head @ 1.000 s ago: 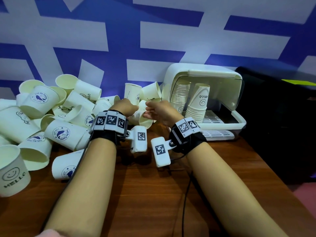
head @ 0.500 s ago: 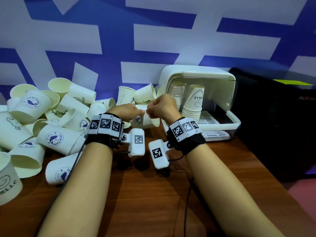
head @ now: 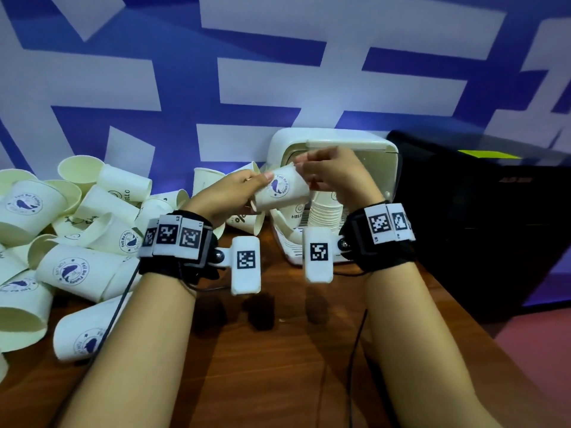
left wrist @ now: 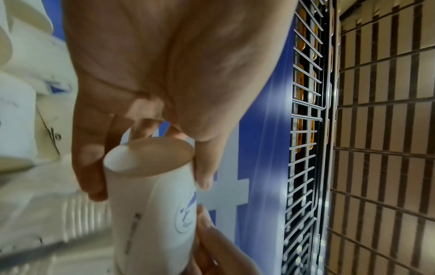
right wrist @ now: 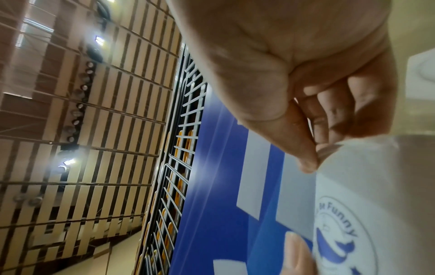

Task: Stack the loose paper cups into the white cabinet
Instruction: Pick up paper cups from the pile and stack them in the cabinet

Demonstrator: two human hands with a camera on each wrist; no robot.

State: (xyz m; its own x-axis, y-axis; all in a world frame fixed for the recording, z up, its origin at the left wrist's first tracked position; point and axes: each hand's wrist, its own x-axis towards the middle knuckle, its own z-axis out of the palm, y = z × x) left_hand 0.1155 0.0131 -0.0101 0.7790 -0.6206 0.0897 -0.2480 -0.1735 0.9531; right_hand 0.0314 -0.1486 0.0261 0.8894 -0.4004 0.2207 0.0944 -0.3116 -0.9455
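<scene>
Mid-carry: paper cup (head: 282,189) held tilted in the air just before the white cabinet (head: 333,143), left hand (head: 230,196) gripping its mouth end, right hand (head: 332,174) pinching its base. Next, probably: upend, nest onto stack (head: 324,211) inside.

Head downward; wrists close (shared cup (head: 282,189))
</scene>
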